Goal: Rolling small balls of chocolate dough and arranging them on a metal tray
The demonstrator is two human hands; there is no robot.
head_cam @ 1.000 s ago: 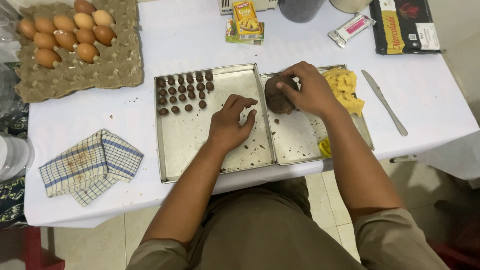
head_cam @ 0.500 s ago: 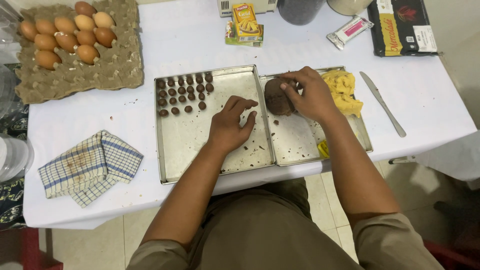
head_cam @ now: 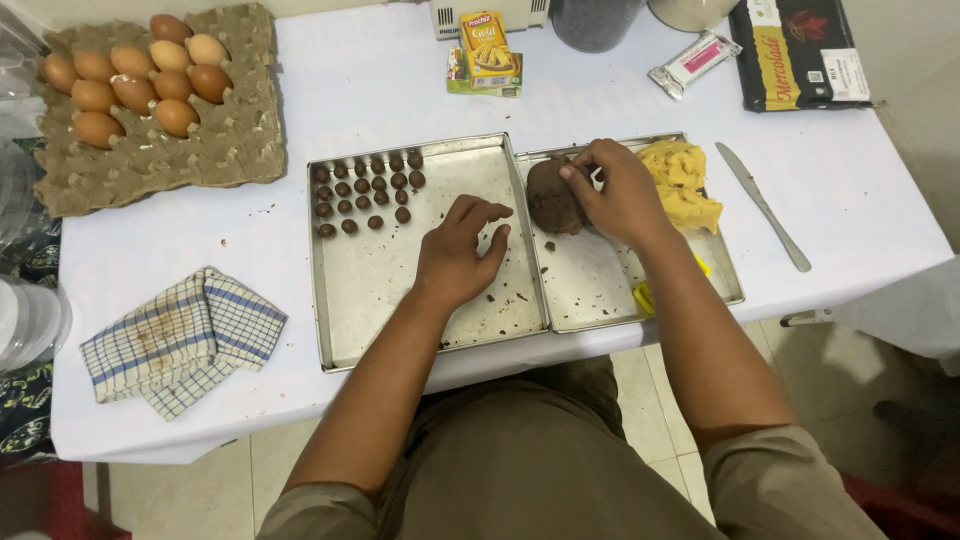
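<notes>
On the white-covered counter (head_cam: 380,90), the left tray (head_cam: 400,300) holds three short rows of small dark balls (head_cam: 367,190) at its far-left corner, the remainder bare. The right hand (head_cam: 620,195) pinches the dark dough lump (head_cam: 553,197) on the right tray (head_cam: 600,290) (most dough unshaped); the left hand (head_cam: 460,250) rests released, grasping nothing.

Along the far edge of the desk (head_cam: 380,90): a small yellow-and-red box (head_cam: 486,46) standing on a flat green packet (head_cam: 484,84), a white wrapper with a pink label (head_cam: 694,62) lying slantwise, and a big black flat pack (head_cam: 800,50) with a white panel at the corner.
</notes>
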